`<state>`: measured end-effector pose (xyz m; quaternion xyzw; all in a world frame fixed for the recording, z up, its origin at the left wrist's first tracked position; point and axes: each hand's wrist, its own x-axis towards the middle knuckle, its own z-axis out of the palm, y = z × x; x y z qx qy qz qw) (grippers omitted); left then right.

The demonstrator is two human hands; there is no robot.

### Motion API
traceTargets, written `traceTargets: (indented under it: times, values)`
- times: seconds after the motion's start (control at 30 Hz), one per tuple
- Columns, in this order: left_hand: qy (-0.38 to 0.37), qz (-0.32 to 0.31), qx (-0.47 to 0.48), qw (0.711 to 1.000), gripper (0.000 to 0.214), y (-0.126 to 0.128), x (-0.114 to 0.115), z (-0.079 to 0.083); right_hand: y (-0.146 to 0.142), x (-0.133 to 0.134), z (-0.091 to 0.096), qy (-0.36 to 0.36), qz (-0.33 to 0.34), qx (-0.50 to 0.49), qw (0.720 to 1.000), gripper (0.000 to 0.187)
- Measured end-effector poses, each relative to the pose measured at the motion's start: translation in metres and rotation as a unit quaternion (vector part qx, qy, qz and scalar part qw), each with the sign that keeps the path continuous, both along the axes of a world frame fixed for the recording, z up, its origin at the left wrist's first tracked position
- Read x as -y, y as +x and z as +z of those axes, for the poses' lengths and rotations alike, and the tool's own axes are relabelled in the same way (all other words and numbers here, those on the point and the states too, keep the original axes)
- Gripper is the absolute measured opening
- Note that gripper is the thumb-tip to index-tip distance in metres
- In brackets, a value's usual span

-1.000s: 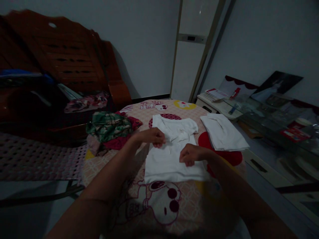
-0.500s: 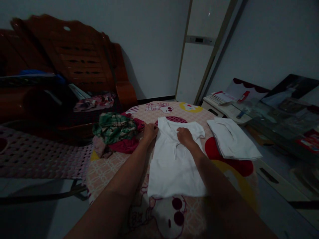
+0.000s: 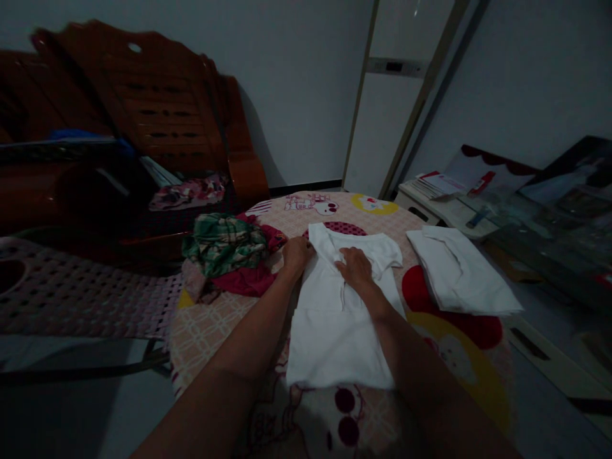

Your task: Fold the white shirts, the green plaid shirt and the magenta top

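A white short-sleeved shirt (image 3: 335, 344) lies flat on the round table, its neckline away from me and a drawstring hanging at its front. At the shirt's upper left edge, my left hand (image 3: 297, 256) is closed, with fingertips pinching the fabric near the shoulder. My right hand (image 3: 355, 268) rests on the shirt's chest just below the neckline, thumb and fingers apart. To the right lies a folded stack of white clothing (image 3: 459, 271). Left of my left hand sits a crumpled heap of green plaid and red cloth (image 3: 229, 248).
A patterned tablecloth (image 3: 205, 338) covers the table. Behind on the left stands a carved wooden chair (image 3: 157, 115), with a woven seat (image 3: 95, 299) nearer me. A glass-topped cabinet (image 3: 521, 236) is at the right. A tall white air conditioner (image 3: 377, 121) stands by the wall.
My right hand's fingers have spread a little over the shirt's chest. The left hand stays at the shirt's edge. The view has shifted slightly left.
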<state>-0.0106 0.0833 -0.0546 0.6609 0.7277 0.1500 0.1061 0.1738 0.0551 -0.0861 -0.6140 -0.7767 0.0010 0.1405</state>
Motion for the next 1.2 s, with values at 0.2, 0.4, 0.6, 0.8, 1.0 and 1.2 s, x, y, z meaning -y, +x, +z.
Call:
traceTargets:
  times: [0.2, 0.4, 0.6, 0.8, 1.0, 1.2]
  values:
    - [0.008, 0.019, 0.051, 0.998, 0.027, -0.004, -0.004, -0.005, -0.002, -0.001, -0.005, 0.020, 0.043, -0.063, 0.997, 0.039]
    - [0.015, 0.059, 0.089, 0.994, 0.025, -0.014, -0.012, -0.011, -0.006, 0.000, 0.008, 0.016, -0.044, -0.144, 0.989, 0.042]
    - [0.036, 0.041, 0.086, 0.995, 0.023, -0.015, -0.013, -0.014, -0.001, 0.001, 0.009, -0.011, -0.077, -0.168, 0.983, 0.042]
    - [0.071, -0.016, 0.147, 0.986, 0.035, -0.016, -0.020, -0.021, 0.003, -0.006, 0.000, 0.001, -0.053, -0.262, 0.964, 0.037]
    - [0.089, -0.077, 0.146, 0.982, 0.035, -0.017, -0.031, -0.032, 0.010, -0.011, -0.007, 0.086, -0.061, -0.297, 0.949, 0.045]
    - [0.081, -0.108, 0.088, 0.987, 0.042, -0.019, -0.035, -0.040, 0.010, -0.012, -0.011, 0.008, -0.020, -0.342, 0.940, 0.042]
